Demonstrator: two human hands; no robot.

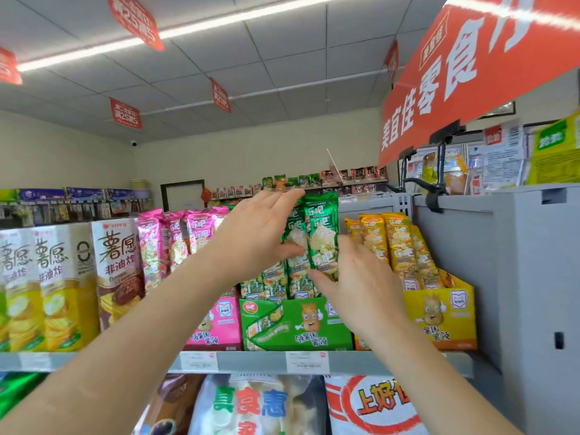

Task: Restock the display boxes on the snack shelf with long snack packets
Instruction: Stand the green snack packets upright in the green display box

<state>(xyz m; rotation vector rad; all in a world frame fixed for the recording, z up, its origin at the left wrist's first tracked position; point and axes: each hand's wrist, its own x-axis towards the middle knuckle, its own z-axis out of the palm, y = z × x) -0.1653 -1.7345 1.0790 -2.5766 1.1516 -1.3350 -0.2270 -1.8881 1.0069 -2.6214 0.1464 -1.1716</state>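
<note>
Your left hand (254, 237), fingers straight and spread, rests against the green packets (323, 233) from 9 o'clock. Your right hand (354, 277), fingers relaxed, touches them from 4 o'clock. The packets stand upright in the green display box (295, 324); pink box (216, 328) at its 9 o'clock, yellow box (445, 315) at 3.

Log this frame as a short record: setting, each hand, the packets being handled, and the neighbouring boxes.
setting: shop snack shelf, price tags on its front edge
left hand: open, fingers spread against the green packets from the left
right hand: open, straight fingers touching the same packets from the right
green packets: upright in the green display box
neighbours: pink display box to the left, yellow display box to the right, both holding upright packets
</note>
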